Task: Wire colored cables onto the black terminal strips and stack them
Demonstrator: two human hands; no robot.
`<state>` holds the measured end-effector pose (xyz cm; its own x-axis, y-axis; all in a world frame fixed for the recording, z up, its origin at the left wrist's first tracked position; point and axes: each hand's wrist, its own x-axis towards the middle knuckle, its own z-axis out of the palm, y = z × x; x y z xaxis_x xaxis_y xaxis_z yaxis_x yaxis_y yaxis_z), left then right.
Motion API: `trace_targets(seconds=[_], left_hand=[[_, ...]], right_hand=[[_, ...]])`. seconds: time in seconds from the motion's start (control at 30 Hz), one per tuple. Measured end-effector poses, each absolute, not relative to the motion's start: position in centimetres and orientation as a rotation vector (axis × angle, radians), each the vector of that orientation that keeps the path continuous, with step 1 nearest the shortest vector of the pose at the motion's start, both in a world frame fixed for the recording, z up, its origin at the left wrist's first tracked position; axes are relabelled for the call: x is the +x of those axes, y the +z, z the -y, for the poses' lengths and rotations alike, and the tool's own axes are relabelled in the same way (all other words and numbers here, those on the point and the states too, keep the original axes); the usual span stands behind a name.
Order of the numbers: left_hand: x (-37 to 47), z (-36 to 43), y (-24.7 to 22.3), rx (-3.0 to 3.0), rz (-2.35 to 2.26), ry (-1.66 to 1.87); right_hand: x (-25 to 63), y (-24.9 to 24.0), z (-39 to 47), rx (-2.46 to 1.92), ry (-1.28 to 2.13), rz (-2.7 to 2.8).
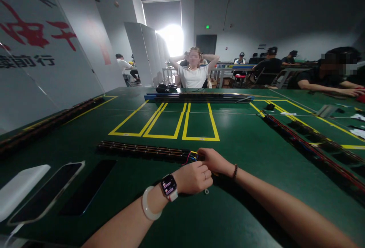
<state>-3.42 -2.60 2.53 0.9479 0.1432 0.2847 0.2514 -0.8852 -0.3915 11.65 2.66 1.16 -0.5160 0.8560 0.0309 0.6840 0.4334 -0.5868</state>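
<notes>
A long dark strip assembly (142,150) with coppery lines along it lies across the table in front of me. Coloured wires (192,156), yellow, blue and pink among them, come out of its right end. My right hand (214,160) is closed around these wires at the strip's end, its fingertips partly hidden. Just in front, my left hand (194,177) is closed with the fingers curled down, close against the right hand. What it pinches is out of sight. A small pale ring-shaped piece (206,191) lies on the table below the left hand.
On the green table (242,126), two phones (47,193) (89,187) and a white flat device (23,189) lie at left. Dark strips with red wires (308,147) run along the right. Blue-edged rails (199,97) lie at the far edge, before a seated person (194,75).
</notes>
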Motion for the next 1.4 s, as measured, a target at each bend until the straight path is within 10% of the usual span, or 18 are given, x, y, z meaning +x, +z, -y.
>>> trace_targets(seconds=[1.4], left_hand=[[-3.6, 2.3, 2.8, -2.726, 0.366, -0.370]], right_hand=[[12.8, 1.1, -2.2, -1.293, 0.460, 2.499]])
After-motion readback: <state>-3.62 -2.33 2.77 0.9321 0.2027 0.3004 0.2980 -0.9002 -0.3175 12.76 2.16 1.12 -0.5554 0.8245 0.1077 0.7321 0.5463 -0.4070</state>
